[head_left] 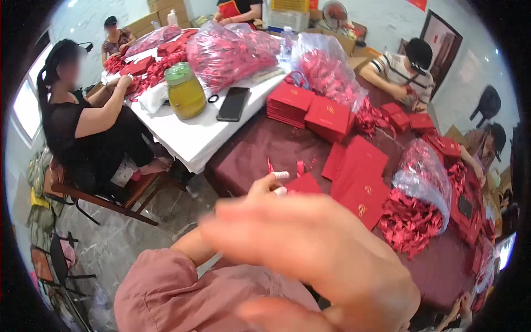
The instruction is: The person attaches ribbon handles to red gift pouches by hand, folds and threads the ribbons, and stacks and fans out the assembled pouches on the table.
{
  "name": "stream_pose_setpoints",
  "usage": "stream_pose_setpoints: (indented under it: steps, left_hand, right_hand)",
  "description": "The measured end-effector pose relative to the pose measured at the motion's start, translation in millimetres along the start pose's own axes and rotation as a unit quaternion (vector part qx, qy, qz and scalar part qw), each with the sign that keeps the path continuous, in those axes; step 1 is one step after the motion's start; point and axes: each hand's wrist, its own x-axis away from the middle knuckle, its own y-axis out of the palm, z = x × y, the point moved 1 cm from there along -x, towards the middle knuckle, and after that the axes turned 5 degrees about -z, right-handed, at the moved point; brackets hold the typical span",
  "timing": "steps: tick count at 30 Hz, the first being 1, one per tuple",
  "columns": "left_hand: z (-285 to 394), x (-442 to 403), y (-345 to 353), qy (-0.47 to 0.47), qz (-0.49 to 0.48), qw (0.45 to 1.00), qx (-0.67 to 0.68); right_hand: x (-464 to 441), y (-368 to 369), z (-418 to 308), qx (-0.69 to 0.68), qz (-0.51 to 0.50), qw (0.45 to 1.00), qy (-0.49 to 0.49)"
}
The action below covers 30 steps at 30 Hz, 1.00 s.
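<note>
My right hand [326, 249] is large and blurred close to the camera. Its fingers stretch to the left, apart from the thumb below, and I see nothing in it. Behind it, partly hidden, is my left hand [263, 186], with white covers on two fingertips. Those two tips are slightly apart, with no object visible between them. Just right of them a red envelope [305, 183] lies on the dark red tablecloth [249, 152]. Larger red envelopes [362, 185] with gold marks overlap farther right.
Stacked red envelopes [290, 104] stand behind. A plastic bag [423, 171] spills red ribbons [406, 224] at right. The white table [191, 141] carries a jar of yellowish liquid [186, 97] and a phone [233, 104]. A person [72, 110] sits at left; others work around the tables.
</note>
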Motion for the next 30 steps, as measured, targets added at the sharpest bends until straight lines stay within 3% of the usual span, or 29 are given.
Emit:
stream_pose_setpoints:
  steps: [1, 8, 9, 10, 11, 12, 13, 14, 15, 16, 17, 19, 21, 24, 28, 30]
  left_hand:
    - [0, -2, -4, 0.027, -0.006, 0.996, -0.087]
    - [-2, -4, -7, 0.043, -0.012, 0.996, -0.083]
    - [-1, -4, -7, 0.042, -0.015, 0.996, -0.083]
    - [0, -5, -9, 0.034, -0.012, 0.996, -0.082]
    - [3, -5, -8, 0.018, -0.018, 0.997, -0.076]
    - [3, -5, -10, 0.005, -0.026, 0.998, -0.065]
    - [-9, -10, -8, 0.07, 0.001, 0.993, -0.092]
    - [3, -9, -11, 0.028, -0.017, 0.993, -0.109]
    - [-6, -13, -12, 0.088, -0.01, 0.987, -0.137]
    - [-3, -13, -10, 0.07, -0.01, 0.989, -0.127]
    - [-2, -12, -9, 0.019, -0.018, 0.997, -0.077]
    - [7, -10, -11, -0.032, -0.045, 0.988, -0.146]
    - [6, -9, -10, 0.003, -0.045, 0.995, -0.09]
    - [14, -7, -9, -0.033, -0.051, 0.994, -0.095]
    - [18, -9, -7, -0.042, -0.037, 0.995, -0.087]
    - [18, -9, -5, -0.034, -0.022, 0.997, -0.07]
  right_hand:
    - [5, -2, -1, 0.001, -0.002, 1.0, 0.001]
    - [25, -32, -20, -0.012, -0.02, 0.999, 0.038]
    - [27, -38, -23, -0.037, -0.026, 0.998, 0.043]
    - [34, -33, -23, -0.236, 0.047, 0.969, 0.047]
    - [56, -57, -8, -0.236, 0.054, 0.968, 0.068]
    - [98, -100, 18, -0.022, 0.041, 0.995, -0.087]
    - [114, -98, 30, 0.053, 0.173, 0.971, -0.154]
    - [108, -68, 54, 0.152, 0.333, 0.917, -0.159]
    - [106, -55, 80, 0.231, 0.412, 0.875, -0.107]
    - [105, -54, 109, 0.263, 0.43, 0.863, -0.015]
    - [103, -57, 132, 0.314, 0.413, 0.844, 0.138]
    - [141, -73, 195, 0.201, 0.392, 0.845, 0.304]
    - [189, -72, 238, 0.179, 0.355, 0.849, 0.349]
    - [177, -51, 217, 0.041, 0.416, 0.833, 0.362]
    - [135, -44, 146, -0.154, 0.322, 0.933, 0.041]
    - [97, -39, 116, -0.286, 0.202, 0.933, -0.084]
